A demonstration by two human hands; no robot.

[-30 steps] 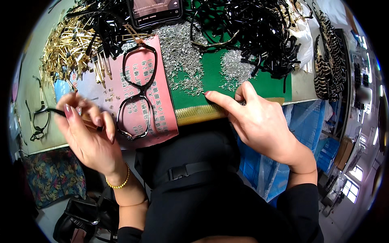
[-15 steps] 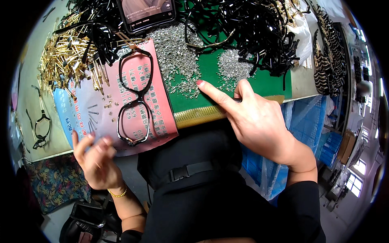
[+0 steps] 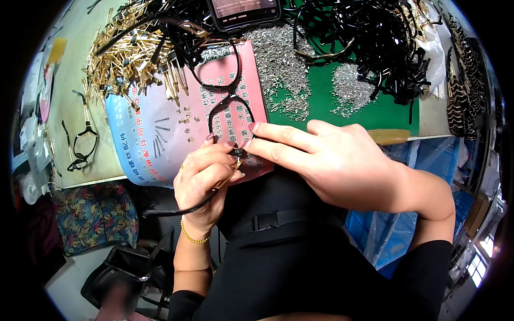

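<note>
A black eyeglass frame [image 3: 213,88] lies on a pink and blue printed sheet [image 3: 144,144], its near end over the table edge. My right hand [image 3: 337,160] pinches that near end with thumb and forefinger. My left hand [image 3: 206,174] holds a black temple arm [image 3: 176,208] with a gold tip, pressed against the same corner of the frame. The arm's long end trails down to the left, below the table edge. The joint itself is hidden by my fingertips.
Gold metal parts [image 3: 128,53] are heaped at the back left, black temple arms [image 3: 375,37] at the back right. Small silver screws [image 3: 278,64] lie on a green mat [image 3: 396,115]. A phone [image 3: 243,10] stands behind. Another black frame [image 3: 83,142] lies far left.
My left hand came up from below the table edge with a temple arm and met the frame. My right hand shifted left and took the frame's near end.
</note>
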